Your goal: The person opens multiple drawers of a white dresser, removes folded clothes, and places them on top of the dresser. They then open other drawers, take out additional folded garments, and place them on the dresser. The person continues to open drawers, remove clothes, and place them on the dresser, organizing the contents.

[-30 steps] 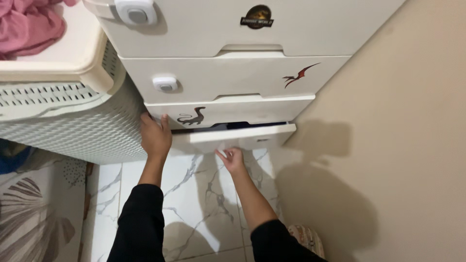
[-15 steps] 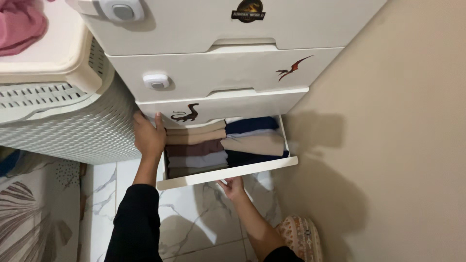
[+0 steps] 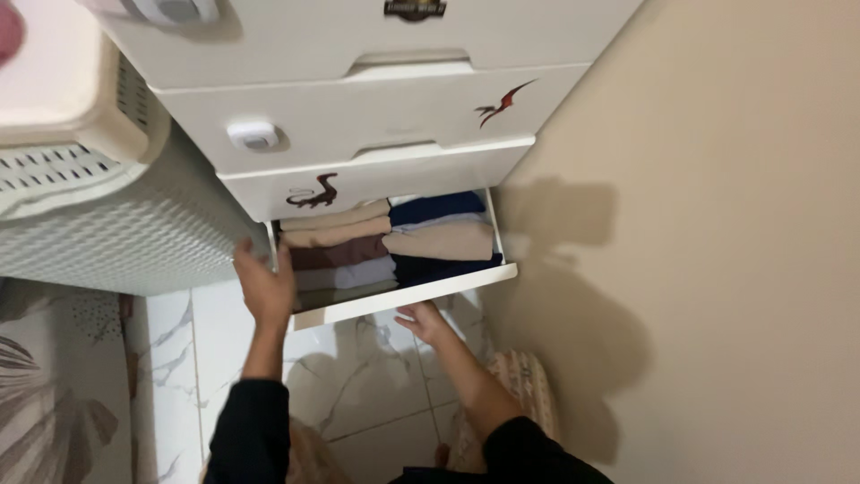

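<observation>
I'm gripping the open bottom drawer (image 3: 403,298) low on the cabinet, left hand (image 3: 262,285) at its left corner, right hand (image 3: 421,320) seemingly hooked, fingers bent, under the front lip. I'm judging an even, level pull keeps it from jamming.

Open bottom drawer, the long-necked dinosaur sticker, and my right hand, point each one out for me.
open bottom drawer (image 3: 403,300), head view, on its white front panel.
long-necked dinosaur sticker (image 3: 313,193), head view, on the body.
right hand (image 3: 421,321), head view, on the back of the hand.
</observation>
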